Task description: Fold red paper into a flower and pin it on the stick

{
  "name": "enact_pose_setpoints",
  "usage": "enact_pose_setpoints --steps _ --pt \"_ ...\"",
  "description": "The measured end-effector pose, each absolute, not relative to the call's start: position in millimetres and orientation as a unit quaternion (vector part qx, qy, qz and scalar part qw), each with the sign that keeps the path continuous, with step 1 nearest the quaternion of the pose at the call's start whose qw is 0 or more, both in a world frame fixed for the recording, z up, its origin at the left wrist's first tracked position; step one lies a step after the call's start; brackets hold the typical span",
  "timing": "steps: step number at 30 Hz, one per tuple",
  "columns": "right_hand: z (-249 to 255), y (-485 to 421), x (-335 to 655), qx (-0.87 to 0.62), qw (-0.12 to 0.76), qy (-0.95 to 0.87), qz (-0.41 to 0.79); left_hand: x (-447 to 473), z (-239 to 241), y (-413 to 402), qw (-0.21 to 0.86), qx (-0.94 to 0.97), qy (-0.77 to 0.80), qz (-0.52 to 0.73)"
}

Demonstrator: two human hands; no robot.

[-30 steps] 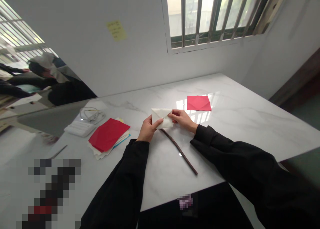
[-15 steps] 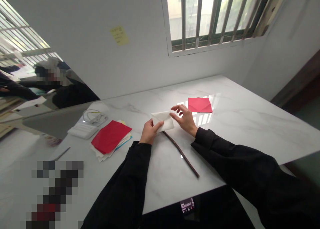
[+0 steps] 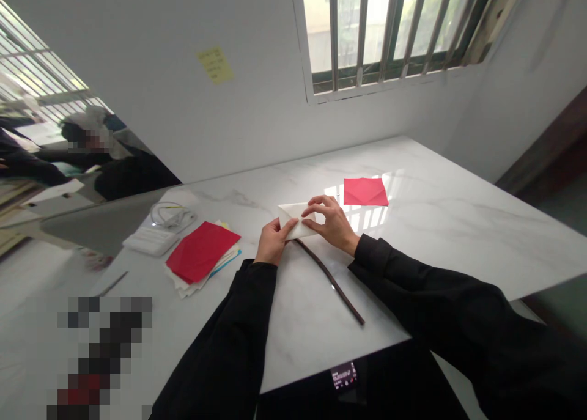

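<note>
Left of centre, on the white marble table (image 3: pixel 435 224): a white block (image 3: pixel 151 239) with a coiled cable (image 3: pixel 172 215) just behind it. Just to the right, a loose stack of paper sheets (image 3: pixel 202 252), red one on top, untouched.

Middle of the frame: left hand (image 3: pixel 273 241) closed in a pinch on the near left corner of the white folded paper (image 3: pixel 293 215), thumb on top and fingers beneath. Paper low over the table, or resting on it; cannot tell which. Already folded down to a small, envelope-like shape with a slanted flap, so judged well past the first creases. Flap not pressed flat yet, by the look of it.

Just right of that: right hand (image 3: pixel 330 221) curled over the paper's right part, thumb and fingertips gripping it at the flap. Both hands busy on the same piece, neither one free.

Below the hands, running down and to the right: a thin dark stick (image 3: pixel 330 279), lying untouched on the table.

Further right and higher up: a red folded paper (image 3: pixel 364 191), flat and apart from the hands, seemingly set aside.
</note>
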State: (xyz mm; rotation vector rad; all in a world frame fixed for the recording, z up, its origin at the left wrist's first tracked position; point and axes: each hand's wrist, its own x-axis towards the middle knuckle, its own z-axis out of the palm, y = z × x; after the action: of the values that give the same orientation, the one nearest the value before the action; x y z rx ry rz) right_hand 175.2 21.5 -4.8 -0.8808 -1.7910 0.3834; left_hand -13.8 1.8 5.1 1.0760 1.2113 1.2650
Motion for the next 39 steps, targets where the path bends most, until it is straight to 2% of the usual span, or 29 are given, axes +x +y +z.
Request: enact_pose_setpoints --steps 39 --pt "-0.8 20.3 174.1 -0.368 0.5 -0.768 0.154 -4.9 5.9 -1.1 0.459 0.511 0.514 0.513"
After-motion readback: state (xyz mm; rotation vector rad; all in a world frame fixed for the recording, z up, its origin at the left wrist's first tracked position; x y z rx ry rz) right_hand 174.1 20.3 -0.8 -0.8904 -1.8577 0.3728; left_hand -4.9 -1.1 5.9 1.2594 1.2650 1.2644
